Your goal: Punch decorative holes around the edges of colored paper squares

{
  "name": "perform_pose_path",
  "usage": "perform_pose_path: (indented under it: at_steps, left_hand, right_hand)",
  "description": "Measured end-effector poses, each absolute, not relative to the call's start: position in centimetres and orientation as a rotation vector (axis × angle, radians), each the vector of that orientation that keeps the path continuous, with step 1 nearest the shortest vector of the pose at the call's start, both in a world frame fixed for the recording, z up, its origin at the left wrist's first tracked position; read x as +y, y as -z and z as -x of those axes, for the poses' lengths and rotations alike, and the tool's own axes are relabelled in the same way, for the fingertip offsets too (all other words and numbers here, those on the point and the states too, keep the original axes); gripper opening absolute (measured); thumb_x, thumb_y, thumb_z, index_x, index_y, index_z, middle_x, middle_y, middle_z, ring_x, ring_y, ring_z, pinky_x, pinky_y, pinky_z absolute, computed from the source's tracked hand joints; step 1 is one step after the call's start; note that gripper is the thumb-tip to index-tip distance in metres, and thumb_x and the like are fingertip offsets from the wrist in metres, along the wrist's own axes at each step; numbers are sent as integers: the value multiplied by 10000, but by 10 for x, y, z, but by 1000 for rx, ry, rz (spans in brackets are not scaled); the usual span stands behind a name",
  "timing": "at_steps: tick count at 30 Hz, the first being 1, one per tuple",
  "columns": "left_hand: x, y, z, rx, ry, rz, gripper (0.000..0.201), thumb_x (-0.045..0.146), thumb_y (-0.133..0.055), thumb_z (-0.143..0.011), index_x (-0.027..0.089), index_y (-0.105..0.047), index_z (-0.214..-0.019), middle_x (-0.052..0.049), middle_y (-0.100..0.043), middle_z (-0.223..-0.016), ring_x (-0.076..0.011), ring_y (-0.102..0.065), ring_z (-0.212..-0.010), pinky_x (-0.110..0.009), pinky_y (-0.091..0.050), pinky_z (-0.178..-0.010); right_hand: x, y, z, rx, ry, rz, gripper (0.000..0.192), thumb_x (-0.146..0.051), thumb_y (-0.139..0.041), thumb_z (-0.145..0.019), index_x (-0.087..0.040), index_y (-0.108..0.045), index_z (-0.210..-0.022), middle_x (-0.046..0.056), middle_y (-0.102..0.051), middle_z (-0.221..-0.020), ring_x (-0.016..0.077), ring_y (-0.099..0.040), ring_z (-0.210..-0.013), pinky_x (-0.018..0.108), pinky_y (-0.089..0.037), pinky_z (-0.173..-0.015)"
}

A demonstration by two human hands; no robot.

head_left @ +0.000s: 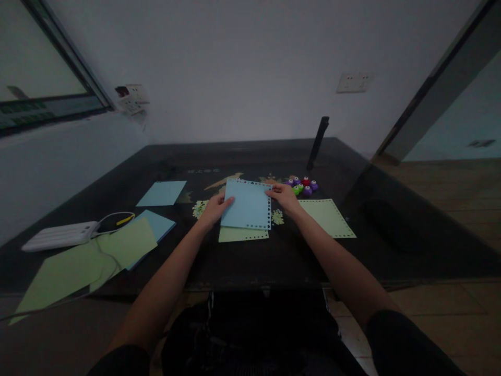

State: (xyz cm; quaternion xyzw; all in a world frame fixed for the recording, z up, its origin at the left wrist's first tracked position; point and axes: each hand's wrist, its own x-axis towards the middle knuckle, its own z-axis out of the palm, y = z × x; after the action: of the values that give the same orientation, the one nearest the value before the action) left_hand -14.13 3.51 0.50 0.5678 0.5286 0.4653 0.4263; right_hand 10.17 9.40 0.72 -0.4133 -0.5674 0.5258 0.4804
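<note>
A light blue paper sheet (248, 204) with punched holes along its top, right and bottom edges lies mid-table on top of a green sheet (242, 235). My left hand (216, 207) holds its left edge, fingers on top. My right hand (284, 196) pinches its upper right corner. Just beyond my right hand sits a cluster of small purple, red and green craft punches (302, 185). A green sheet with punched edges (327, 217) lies to the right of my right wrist.
The dark table (274, 261) carries a plain blue sheet (162, 193) at back left and a pile of green and blue sheets (117, 245) at front left. A white power strip (58, 236) with a cable lies far left. A black upright object (318, 142) stands behind the punches.
</note>
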Motion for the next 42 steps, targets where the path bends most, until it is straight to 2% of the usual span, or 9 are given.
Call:
perform_pose_path:
  at_steps: [7,11,14,18,21,28,38,42]
  left_hand:
    - [27,-14,134,1297,-1150,-1318,360,401,-679,-681,121,-659,-907,-59,-693,-735,-150,-604,-568,-261,-474,-542]
    - [27,-14,135,1299,-1183,-1296,420,443,-702,-648,115,-664,-907,-45,-700,-715,-157,-613,-573,-262,-485,-543]
    - [28,-14,135,1307,-1227,-1283,452,464,-709,-636,115,-664,-919,-43,-707,-734,-168,-631,-610,-274,-503,-574]
    - [26,-13,129,1295,-1245,-1272,448,469,-706,-642,120,-663,-920,-50,-715,-765,-187,-649,-659,-302,-523,-624]
    - [24,-10,122,1266,-1246,-1276,412,448,-690,-672,124,-666,-926,-59,-715,-789,-207,-658,-692,-341,-534,-664]
    - [19,-8,112,1204,-1194,-1312,407,422,-639,-739,136,-649,-1028,-79,-710,-814,-228,-662,-728,-395,-534,-697]
    - [16,-10,108,1184,-1185,-1376,386,455,-667,-702,138,-659,-921,-59,-699,-787,-207,-643,-693,-365,-521,-694]
    - [20,-10,111,1231,-1263,-1474,385,506,-602,-742,142,-658,-856,-50,-682,-774,-190,-627,-702,-308,-494,-647]
  right_hand:
    - [93,-17,-107,-1303,-1220,1003,276,-355,-745,-549,-171,-602,-697,-5,-612,-634,124,-540,-600,240,-417,-545]
    - [80,-21,-109,-1334,-1462,980,297,-389,-726,-600,-171,-638,-781,17,-643,-732,119,-555,-620,244,-434,-555]
    - [67,-22,-116,-1476,-1593,1009,275,-375,-727,-618,-155,-653,-765,37,-648,-728,118,-550,-604,256,-433,-563]
    - [53,-25,-128,-1599,-1476,1080,221,-351,-723,-641,-154,-624,-647,9,-594,-596,96,-484,-528,253,-398,-533]
    - [47,-29,-134,-1600,-1393,1112,202,-326,-713,-653,-166,-602,-599,6,-583,-577,98,-487,-532,255,-401,-538]
    - [34,-24,-141,-1572,-1459,1102,172,-323,-712,-656,-169,-676,-724,56,-682,-722,132,-567,-603,261,-438,-546]
    - [31,-20,-141,-1557,-1425,1111,230,-347,-752,-605,-155,-677,-706,51,-681,-686,137,-580,-613,254,-436,-548]
    - [35,-19,-144,-1567,-1358,1132,267,-372,-744,-601,-140,-672,-712,43,-661,-654,114,-531,-539,226,-385,-458]
